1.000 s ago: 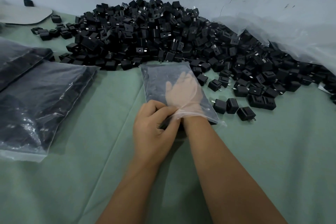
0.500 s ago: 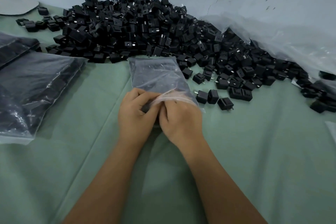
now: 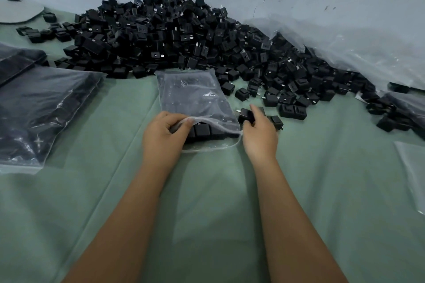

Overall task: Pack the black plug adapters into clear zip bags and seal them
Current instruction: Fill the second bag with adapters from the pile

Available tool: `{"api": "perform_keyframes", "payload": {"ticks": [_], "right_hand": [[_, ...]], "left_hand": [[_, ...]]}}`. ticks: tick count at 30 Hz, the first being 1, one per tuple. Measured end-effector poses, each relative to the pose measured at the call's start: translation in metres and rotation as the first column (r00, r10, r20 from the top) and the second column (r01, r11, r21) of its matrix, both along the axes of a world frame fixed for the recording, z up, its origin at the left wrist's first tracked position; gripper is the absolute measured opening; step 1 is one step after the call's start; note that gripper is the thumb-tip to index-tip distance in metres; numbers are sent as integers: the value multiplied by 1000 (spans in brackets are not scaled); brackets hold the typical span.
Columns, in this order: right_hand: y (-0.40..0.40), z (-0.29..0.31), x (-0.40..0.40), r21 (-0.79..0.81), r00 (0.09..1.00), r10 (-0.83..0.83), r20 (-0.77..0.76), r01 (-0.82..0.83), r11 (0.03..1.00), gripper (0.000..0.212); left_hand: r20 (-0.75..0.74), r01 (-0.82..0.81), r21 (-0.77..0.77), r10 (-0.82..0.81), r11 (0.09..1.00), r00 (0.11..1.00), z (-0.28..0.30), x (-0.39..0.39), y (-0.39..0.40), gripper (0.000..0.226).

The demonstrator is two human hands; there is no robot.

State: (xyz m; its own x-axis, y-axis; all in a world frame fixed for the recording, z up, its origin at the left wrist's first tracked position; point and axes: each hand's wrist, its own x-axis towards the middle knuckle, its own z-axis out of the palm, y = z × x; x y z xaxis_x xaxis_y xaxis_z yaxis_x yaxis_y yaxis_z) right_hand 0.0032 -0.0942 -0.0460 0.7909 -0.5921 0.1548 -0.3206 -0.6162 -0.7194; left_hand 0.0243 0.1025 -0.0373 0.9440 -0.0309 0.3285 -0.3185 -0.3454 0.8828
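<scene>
A clear zip bag (image 3: 195, 96) lies on the green cloth, its open mouth toward me, with black plug adapters (image 3: 202, 131) showing inside the mouth. My left hand (image 3: 164, 135) pinches the upper lip of the mouth and lifts it. Just right of the bag, my right hand (image 3: 259, 133) grips a loose black adapter (image 3: 247, 115). A big heap of black adapters (image 3: 172, 37) rises behind the bag against the wall.
Filled bags (image 3: 43, 110) lie stacked at the left. Crumpled clear plastic sheeting (image 3: 345, 48) covers the right end of the heap. An empty clear bag (image 3: 414, 172) lies at the right edge. A flat grey disc (image 3: 18, 11) sits far left.
My right hand came out of the bag, paused at its mouth beside the left hand, then moved right and took a loose adapter. The left hand still holds the mouth open.
</scene>
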Motion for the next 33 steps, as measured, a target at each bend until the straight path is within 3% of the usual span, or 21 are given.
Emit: {"api": "perform_keyframes", "payload": {"ticks": [2, 4, 7, 10, 14, 18, 22, 27, 33], "right_hand": [[0, 0, 5, -164, 993, -16, -117, -3, 987, 51], [-1, -1, 7, -160, 993, -78, -91, 63, 985, 50], [0, -4, 3, -102, 986, -161, 37, 164, 981, 46], [4, -2, -4, 129, 956, -199, 217, 174, 976, 39], [25, 5, -21, 326, 888, -199, 415, 59, 944, 36], [59, 11, -36, 236, 839, 54, 542, -213, 948, 27], [89, 7, -37, 156, 867, 247, 433, -342, 927, 13], [90, 6, -29, 269, 916, 144, 375, -256, 929, 10], [90, 8, -30, 204, 914, 117, 388, -209, 956, 7]], "left_hand": [[-9, 0, -6, 0, 1000, 1000, 1, 0, 0, 9], [-14, 2, -8, -2, 1000, 1000, 1, 0, 0, 9], [-16, 5, -3, -5, 1000, 1000, 0, 0, 0, 9], [-12, -6, 12, 6, 1000, 1000, 0, 1, 0, 11], [-18, -9, 25, 9, 1000, 1000, 0, 2, -2, 14], [-30, -15, 1, 15, 1000, 999, 0, 2, -2, 11], [-61, 5, -66, -9, 998, 998, 2, 3, -1, 9], [-120, -47, -176, 26, 983, 992, 5, 1, -2, 6], [-97, -27, -193, 8, 981, 995, 6, -2, -3, 4]]}}
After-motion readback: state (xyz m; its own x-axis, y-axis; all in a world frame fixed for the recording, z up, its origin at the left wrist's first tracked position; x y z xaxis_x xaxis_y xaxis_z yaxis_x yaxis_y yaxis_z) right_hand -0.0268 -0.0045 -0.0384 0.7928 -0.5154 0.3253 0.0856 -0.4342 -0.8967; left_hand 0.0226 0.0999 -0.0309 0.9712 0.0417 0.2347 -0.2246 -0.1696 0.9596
